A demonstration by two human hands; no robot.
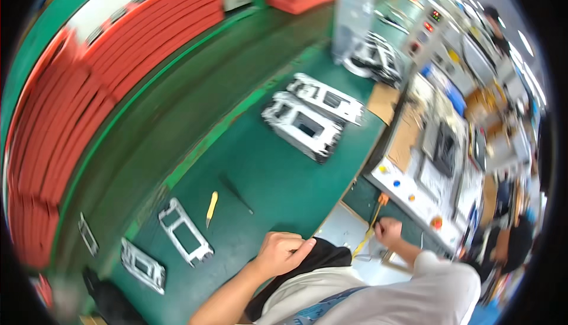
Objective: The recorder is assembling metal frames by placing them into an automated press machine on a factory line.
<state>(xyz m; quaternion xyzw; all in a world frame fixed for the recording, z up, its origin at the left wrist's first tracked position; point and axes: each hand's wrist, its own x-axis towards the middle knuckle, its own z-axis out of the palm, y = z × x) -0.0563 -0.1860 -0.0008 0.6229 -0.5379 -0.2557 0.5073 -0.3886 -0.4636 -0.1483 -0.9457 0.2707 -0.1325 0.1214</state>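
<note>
Nearest thing to a grip: yellow cord (363,240) with orange end (383,198), right of lower centre. Runs upper right to lower left, just left of the right hand (387,231); orange end sits above it. Right hand is clearly the nearer one. Right grip: fist closed, nothing I can make out in it; can't tell if it touches the cord.

Left hand (285,254): lower centre, by the edge of the green surface (278,192). Left grip: fingers curled shut, thumb along the top, no held item readable. Nearest loose tool is the thin black tool (236,195), up and left of it, well apart; long axis upper left to lower right, lower end toward that hand. Yellow knife (212,207) lies left of the black tool, near upright in frame, blade end down.

Further out: one pale frame (185,233) left of the knife, second frame (143,266) lower left. Frame stack (305,125) above centre, another frame group (326,99) just behind it. Right side: control panel (408,198) with coloured buttons. Upper left: red trays (154,35), stacked. Co-worker (510,245) at right rim.
</note>
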